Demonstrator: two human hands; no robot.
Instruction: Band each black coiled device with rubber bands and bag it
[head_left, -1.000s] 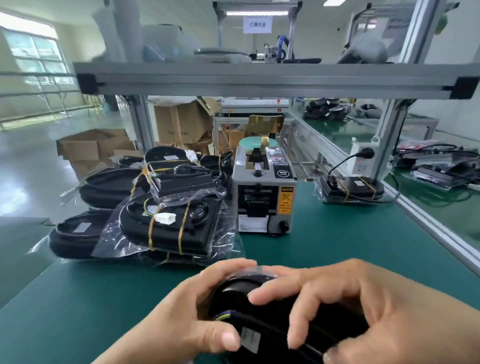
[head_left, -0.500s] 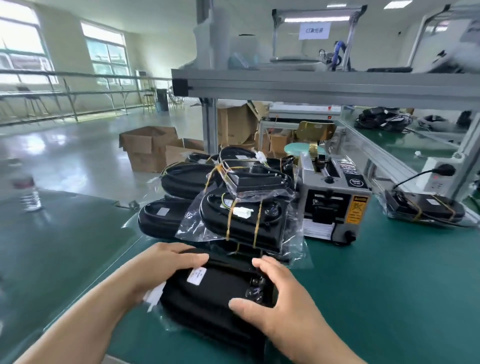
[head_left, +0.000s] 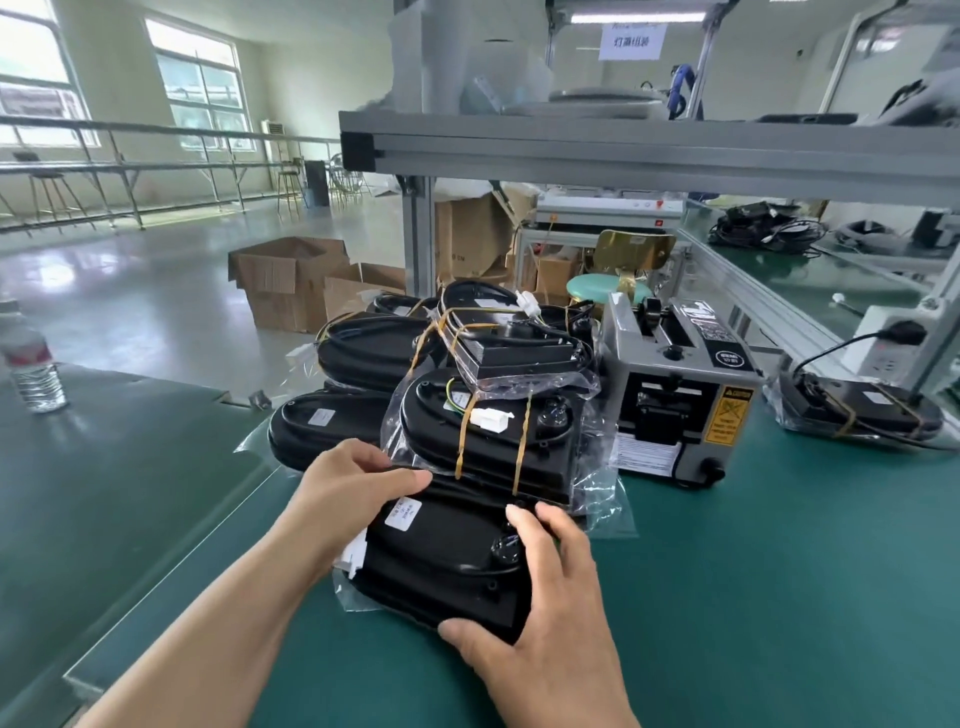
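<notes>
Closed grip: left hand (head_left: 353, 483) and right hand (head_left: 545, 613) curl round the black oval bagged device (head_left: 441, 561), hard against a pile of banded bagged devices (head_left: 488, 441) (grey tape dispenser (head_left: 675, 395) beside it) on the green surface (head_left: 779, 597).

bright daylight from the windows (head_left: 197, 88); floor (head_left: 156, 291) glare, wide-angle bending at edges, slight softness.

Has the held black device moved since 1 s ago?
Yes. The black device went left and away from the person: from in front of the tape dispenser to against the bagged stack.
</notes>
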